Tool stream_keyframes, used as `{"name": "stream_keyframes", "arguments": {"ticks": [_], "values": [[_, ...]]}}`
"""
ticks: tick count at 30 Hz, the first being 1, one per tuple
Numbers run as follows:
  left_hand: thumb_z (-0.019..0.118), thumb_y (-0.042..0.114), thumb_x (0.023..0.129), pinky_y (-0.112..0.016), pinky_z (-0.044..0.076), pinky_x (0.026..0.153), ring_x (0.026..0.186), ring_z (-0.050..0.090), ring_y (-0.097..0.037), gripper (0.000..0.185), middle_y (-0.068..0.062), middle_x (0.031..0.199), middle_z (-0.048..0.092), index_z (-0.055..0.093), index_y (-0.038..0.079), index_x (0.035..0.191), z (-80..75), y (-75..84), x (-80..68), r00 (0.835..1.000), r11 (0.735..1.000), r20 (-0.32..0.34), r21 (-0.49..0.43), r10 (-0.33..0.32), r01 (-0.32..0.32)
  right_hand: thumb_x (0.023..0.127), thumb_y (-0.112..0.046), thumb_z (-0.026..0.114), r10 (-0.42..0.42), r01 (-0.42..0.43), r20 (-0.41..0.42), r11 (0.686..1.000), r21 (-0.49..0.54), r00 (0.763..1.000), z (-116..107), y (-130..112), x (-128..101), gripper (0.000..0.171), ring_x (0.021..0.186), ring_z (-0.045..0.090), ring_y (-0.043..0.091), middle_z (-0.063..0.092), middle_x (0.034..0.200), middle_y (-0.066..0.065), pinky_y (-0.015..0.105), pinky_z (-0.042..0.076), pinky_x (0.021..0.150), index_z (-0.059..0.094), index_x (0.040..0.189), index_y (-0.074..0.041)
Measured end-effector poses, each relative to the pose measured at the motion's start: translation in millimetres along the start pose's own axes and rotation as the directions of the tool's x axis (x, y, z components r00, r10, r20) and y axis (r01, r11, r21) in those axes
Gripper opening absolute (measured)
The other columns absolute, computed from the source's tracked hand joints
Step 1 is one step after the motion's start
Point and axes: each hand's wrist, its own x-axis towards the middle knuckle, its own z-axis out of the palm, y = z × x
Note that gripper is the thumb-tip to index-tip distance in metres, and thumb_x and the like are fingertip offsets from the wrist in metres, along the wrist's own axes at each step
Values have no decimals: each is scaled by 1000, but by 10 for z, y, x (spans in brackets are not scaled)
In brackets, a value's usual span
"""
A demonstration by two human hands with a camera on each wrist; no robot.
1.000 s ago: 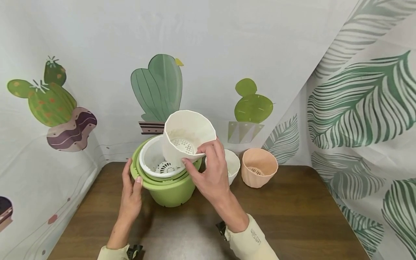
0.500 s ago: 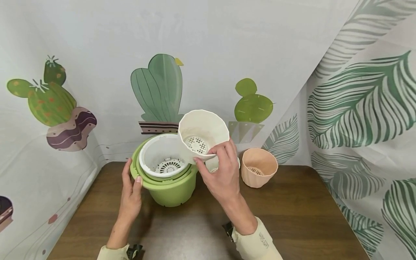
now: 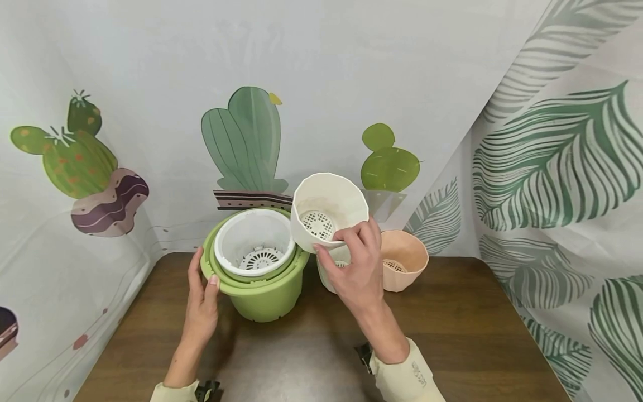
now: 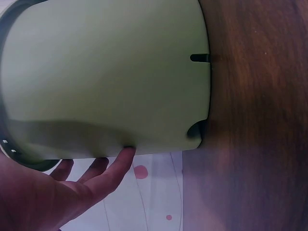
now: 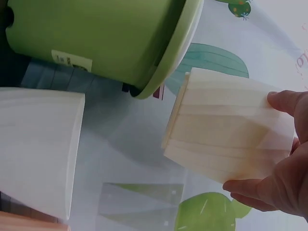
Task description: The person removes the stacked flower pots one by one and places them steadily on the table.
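So, my right hand (image 3: 359, 268) pinches the tilted cream pot (image 3: 329, 195) by its near rim, raised higher than the white pot (image 5: 36, 149) and right of the green pot (image 3: 266, 298), whose left rim my left hand (image 3: 201, 312) grips. Should that one-edge pinch slip, I judge the cream pot could swing down and knock the white pot. The right wrist view shows a label (image 5: 72, 61) on the green pot, absent from the head view.
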Motion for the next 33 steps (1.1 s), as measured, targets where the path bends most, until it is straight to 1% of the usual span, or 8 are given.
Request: {"name": "stream_keyframes", "arguments": {"ticks": [6,12,21,24,29,31,33], "values": [[39,12,115,-12,49,100,143,43,-10,64,0,174,22,15,33,171,4,8,-1,1000,1000,0,-8,-8,8,77,-15,94,7,-7,3,1000,-18,1000,-61,68,-15,32,119,55,50,57,92,13,52,45,101,64,85,-6],[38,12,115,-13,48,101,144,43,-10,64,0,174,22,15,33,171,8,21,-4,1000,1000,2,-15,-7,7,77,-14,93,18,-19,-14,999,-46,1000,-150,154,-40,32,118,56,51,56,92,13,53,45,103,64,86,-5],[38,13,115,-11,46,103,148,38,-12,64,2,175,18,13,34,171,2,28,-6,1000,1000,7,-6,-9,9,79,-15,93,32,-34,-26,995,-97,999,-318,309,-51,34,106,59,43,57,97,17,49,46,94,63,89,-1],[38,13,116,-11,45,104,150,35,-13,64,3,175,17,13,34,171,3,33,-8,1000,1000,11,-5,-11,11,78,-15,93,23,-26,-34,993,-112,999,-374,365,-49,35,105,59,44,57,97,18,50,46,93,63,90,0],[38,13,115,-11,44,105,151,35,-14,64,2,175,17,13,31,171,8,36,-6,1000,1000,10,-11,-13,13,77,-17,93,-1,-10,-60,986,-168,998,-459,456,-52,35,98,62,40,59,92,16,51,49,84,65,88,0],[38,12,115,-11,43,106,151,35,-15,63,3,175,18,14,29,171,11,35,-4,1000,1000,7,-12,-10,11,77,-17,94,4,-14,-61,984,-177,998,-487,491,-60,35,98,63,40,60,93,16,51,49,83,65,88,-1],[38,12,115,-11,43,106,151,34,-15,63,3,175,18,14,27,172,14,33,-4,1000,1000,5,-9,-8,8,77,-15,94,19,-28,-55,984,-173,998,-515,523,-76,34,101,62,41,60,95,17,51,49,86,65,89,0]]}}
